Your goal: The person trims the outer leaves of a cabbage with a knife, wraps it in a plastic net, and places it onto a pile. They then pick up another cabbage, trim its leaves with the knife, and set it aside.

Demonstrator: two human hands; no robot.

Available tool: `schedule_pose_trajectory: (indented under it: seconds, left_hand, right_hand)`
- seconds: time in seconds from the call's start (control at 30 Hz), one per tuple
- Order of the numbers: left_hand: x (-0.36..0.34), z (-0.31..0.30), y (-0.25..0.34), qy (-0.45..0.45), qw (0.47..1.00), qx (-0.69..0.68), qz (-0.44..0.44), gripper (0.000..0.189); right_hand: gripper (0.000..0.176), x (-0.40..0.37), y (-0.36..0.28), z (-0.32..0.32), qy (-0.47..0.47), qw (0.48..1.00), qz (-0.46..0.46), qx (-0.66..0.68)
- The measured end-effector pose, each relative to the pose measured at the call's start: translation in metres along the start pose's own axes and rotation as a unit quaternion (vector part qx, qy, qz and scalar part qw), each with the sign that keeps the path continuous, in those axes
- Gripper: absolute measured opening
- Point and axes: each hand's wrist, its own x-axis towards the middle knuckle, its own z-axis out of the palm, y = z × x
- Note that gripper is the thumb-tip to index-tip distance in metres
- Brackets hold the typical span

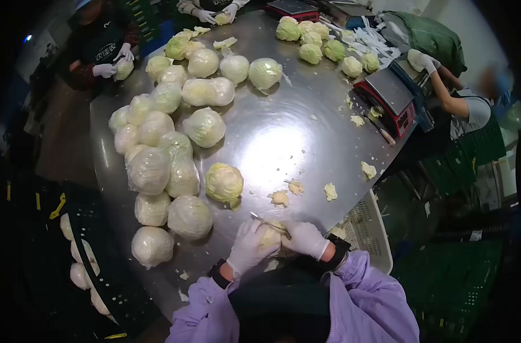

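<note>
At the front edge of the steel table, my left hand (248, 248) in a white glove is wrapped around the side of a pale cabbage (268, 238). My gloved right hand (307, 240) grips a knife (266, 220), whose narrow blade lies across the top of that cabbage and points to the upper left. Part of the cabbage is hidden by my fingers, and the knife's handle is inside my right hand. Just beyond my hands sits an unwrapped yellow-green cabbage (224, 183). Loose leaf pieces (279, 198) lie nearby on the metal.
Many film-wrapped cabbages (148, 170) crowd the table's left side. Unwrapped cabbages (310, 43) lie at the back, near a red scale (386, 94) and another knife (383, 132). A white basket (370, 228) stands beside me at right. Gloved co-workers handle cabbages around the table.
</note>
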Motion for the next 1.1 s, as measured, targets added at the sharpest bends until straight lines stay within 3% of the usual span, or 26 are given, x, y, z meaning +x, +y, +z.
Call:
schedule_pose_trajectory:
  seconds: [0.1, 0.17, 0.2, 0.23, 0.27, 0.37, 0.4, 0.5, 0.6, 0.67, 0.73, 0.9, 1.03, 1.1]
  left_hand:
    - [0.008, -0.006, -0.004, -0.018, 0.999, 0.049, 0.008, 0.049]
    - [0.007, -0.009, 0.0, -0.004, 0.999, 0.045, 0.028, 0.06]
    - [0.005, -0.012, 0.0, -0.006, 0.999, 0.041, 0.026, 0.06]
    - [0.004, -0.022, -0.005, -0.009, 0.998, 0.052, 0.042, 0.061]
    - [0.002, -0.028, -0.009, -0.013, 0.996, 0.061, 0.058, 0.061]
    - [-0.008, -0.03, -0.022, -0.047, 0.999, -0.023, -0.006, 0.064]
    - [-0.009, -0.028, -0.027, -0.048, 0.999, -0.023, -0.008, 0.064]
    - [-0.006, -0.025, -0.034, -0.06, 0.997, -0.024, 0.036, 0.066]
    - [-0.006, -0.025, -0.022, -0.05, 0.998, -0.036, 0.009, 0.073]
    - [-0.008, -0.017, -0.012, 0.011, 0.999, 0.044, -0.025, 0.082]
    - [-0.003, -0.013, -0.011, 0.013, 0.998, 0.062, -0.015, 0.085]
    - [0.003, -0.002, 0.004, 0.013, 0.987, 0.156, 0.018, 0.087]
    - [0.012, -0.014, 0.002, -0.059, 0.986, 0.152, 0.023, 0.086]
    - [0.008, -0.024, -0.01, -0.095, 0.988, 0.12, 0.033, 0.086]
  right_hand:
    - [0.041, 0.012, 0.012, 0.01, -0.004, 0.997, 0.039, -0.07]
    - [0.039, 0.009, 0.034, 0.006, 0.06, 0.994, -0.074, 0.047]
    - [0.039, 0.003, 0.044, -0.004, 0.057, 0.995, -0.07, 0.047]
    - [0.043, 0.006, 0.044, -0.023, -0.026, 0.981, 0.046, 0.188]
    - [0.046, 0.005, 0.041, -0.036, -0.109, 0.927, 0.162, 0.321]
    - [0.056, -0.001, 0.021, -0.048, -0.074, 0.949, 0.115, 0.284]
    - [0.063, 0.003, 0.033, -0.02, -0.003, 0.985, -0.01, 0.173]
    - [0.063, 0.014, 0.008, 0.009, 0.041, 0.993, -0.067, 0.086]
    - [0.062, 0.024, 0.008, 0.014, 0.024, 0.995, -0.078, 0.055]
    - [0.058, 0.025, 0.017, 0.013, 0.009, 0.993, -0.083, 0.087]
    - [0.053, 0.025, 0.017, 0.008, -0.002, 0.99, -0.085, 0.114]
    - [0.045, 0.015, 0.008, 0.003, 0.01, 0.999, 0.02, 0.038]
    - [0.043, 0.013, 0.042, -0.004, -0.01, 0.997, 0.05, 0.053]
    - [0.041, 0.012, 0.051, -0.009, -0.061, 0.981, 0.046, 0.177]
